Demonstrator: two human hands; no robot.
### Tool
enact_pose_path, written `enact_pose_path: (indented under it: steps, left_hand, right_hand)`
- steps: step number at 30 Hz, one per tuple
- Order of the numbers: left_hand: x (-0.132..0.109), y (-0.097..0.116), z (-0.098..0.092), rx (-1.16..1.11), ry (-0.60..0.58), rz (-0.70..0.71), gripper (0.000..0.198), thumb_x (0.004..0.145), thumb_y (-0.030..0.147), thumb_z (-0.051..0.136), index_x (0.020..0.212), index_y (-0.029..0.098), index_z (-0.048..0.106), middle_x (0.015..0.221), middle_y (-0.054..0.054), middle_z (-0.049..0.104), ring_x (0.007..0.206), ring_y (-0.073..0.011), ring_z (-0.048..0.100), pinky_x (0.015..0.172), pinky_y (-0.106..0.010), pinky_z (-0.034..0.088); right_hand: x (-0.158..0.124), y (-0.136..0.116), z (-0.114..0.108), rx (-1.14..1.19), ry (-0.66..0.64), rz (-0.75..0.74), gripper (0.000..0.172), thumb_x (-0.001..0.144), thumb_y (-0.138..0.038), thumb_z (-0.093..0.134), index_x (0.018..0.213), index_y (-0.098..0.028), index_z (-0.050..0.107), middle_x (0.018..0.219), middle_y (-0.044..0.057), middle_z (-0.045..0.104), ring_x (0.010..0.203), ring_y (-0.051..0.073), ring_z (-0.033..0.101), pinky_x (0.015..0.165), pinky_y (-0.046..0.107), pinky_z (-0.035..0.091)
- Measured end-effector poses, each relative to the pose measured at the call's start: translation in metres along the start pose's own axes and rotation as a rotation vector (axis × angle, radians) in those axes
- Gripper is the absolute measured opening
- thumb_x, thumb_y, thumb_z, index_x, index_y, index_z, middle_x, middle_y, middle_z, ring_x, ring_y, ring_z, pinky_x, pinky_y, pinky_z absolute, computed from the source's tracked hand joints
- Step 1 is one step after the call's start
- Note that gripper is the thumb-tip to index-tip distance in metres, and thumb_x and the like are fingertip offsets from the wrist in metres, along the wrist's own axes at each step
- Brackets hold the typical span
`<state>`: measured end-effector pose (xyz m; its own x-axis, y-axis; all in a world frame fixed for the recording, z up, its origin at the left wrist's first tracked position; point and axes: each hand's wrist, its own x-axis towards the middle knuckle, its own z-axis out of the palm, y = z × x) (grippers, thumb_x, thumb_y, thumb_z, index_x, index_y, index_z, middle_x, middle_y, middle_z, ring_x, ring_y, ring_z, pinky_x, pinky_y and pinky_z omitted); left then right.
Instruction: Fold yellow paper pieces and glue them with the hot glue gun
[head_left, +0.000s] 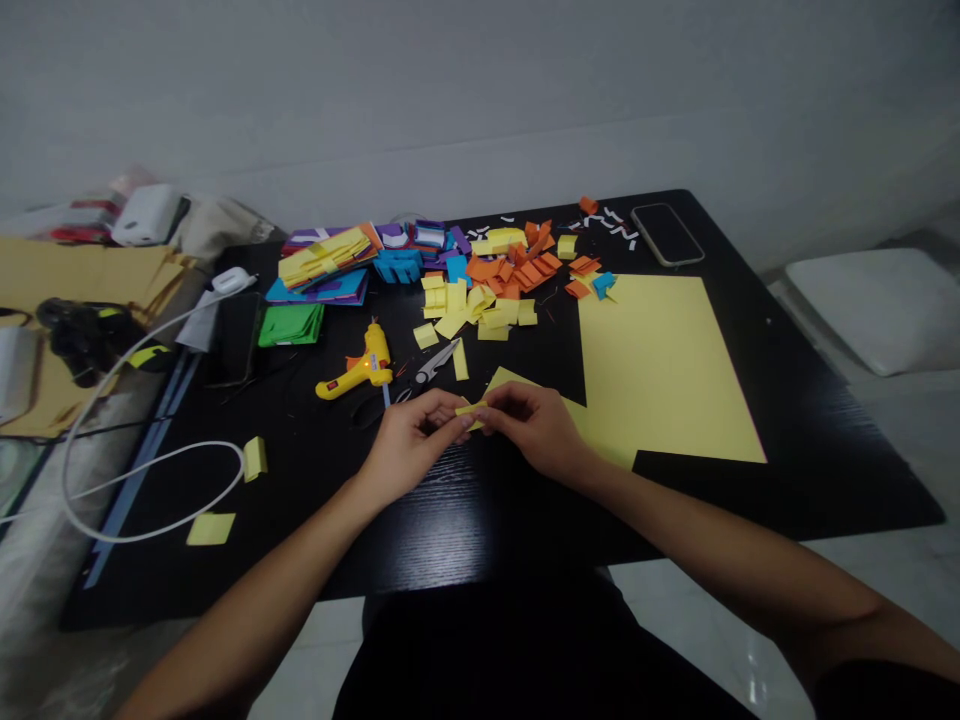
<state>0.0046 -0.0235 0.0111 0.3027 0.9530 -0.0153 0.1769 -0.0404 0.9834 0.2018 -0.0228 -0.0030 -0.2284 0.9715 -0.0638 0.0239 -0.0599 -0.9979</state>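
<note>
Between the fingertips of both hands is a small piece of yellow paper, held over the black table. My left hand pinches its left end, thumb on the near side. My right hand grips the right end between thumb and fingers. Under and behind the right hand lies a larger yellow paper sheet. Just beyond the hands are scissors and a yellow glue gun with a small glowing light. Several small yellow paper pieces lie farther back.
Orange paper pieces, stacked colored papers and a green paper bundle sit at the back. A phone lies back right. A white cable loops over the left side, near two yellow pieces. A white stool stands right.
</note>
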Motion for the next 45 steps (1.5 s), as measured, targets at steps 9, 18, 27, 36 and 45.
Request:
enact_pose_path:
  steps: [9,18,27,36,45]
  left_hand:
    - [0.0,0.003,0.0,-0.005,0.016,0.006,0.023,0.089,0.039,0.076,0.094,0.017,0.073,0.072,-0.003,0.076,0.066,-0.0156,0.073,0.064,-0.025,0.06]
    - [-0.001,0.003,-0.001,0.03,0.029,0.024,0.021,0.091,0.037,0.075,0.094,0.017,0.074,0.072,-0.002,0.075,0.066,-0.0153,0.073,0.065,-0.025,0.061]
    - [0.001,0.003,0.0,-0.001,0.027,-0.002,0.021,0.087,0.038,0.077,0.09,0.018,0.072,0.068,-0.001,0.071,0.062,-0.0147,0.069,0.06,-0.025,0.058]
    - [0.001,0.003,-0.001,0.087,0.027,-0.005,0.019,0.089,0.036,0.073,0.089,0.017,0.071,0.066,0.0,0.067,0.061,-0.0128,0.062,0.056,-0.022,0.046]
    - [0.001,-0.002,-0.003,0.036,0.037,-0.019,0.019,0.091,0.036,0.072,0.093,0.017,0.07,0.069,0.0,0.066,0.063,-0.0128,0.061,0.061,-0.024,0.048]
  right_hand:
    - [0.0,0.002,0.002,0.074,0.008,-0.01,0.026,0.083,-0.043,0.082,0.083,-0.019,0.073,0.073,0.0,0.072,0.068,0.015,0.067,0.069,0.03,0.054]
    - [0.0,-0.001,0.002,0.133,0.016,0.023,0.029,0.079,-0.047,0.085,0.08,-0.02,0.074,0.072,0.0,0.074,0.068,0.016,0.069,0.071,0.032,0.057]
    - [0.0,-0.001,0.001,0.081,-0.004,0.032,0.026,0.081,-0.045,0.083,0.083,-0.021,0.076,0.078,0.002,0.076,0.072,0.017,0.072,0.073,0.033,0.059]
    - [-0.002,-0.01,0.002,0.035,-0.009,-0.011,0.023,0.087,-0.044,0.078,0.086,-0.021,0.077,0.082,0.002,0.076,0.066,0.016,0.071,0.068,0.031,0.06]
    - [-0.002,-0.006,0.002,0.133,-0.031,0.009,0.028,0.084,-0.042,0.079,0.099,-0.021,0.07,0.089,0.003,0.075,0.075,0.016,0.073,0.074,0.032,0.061]
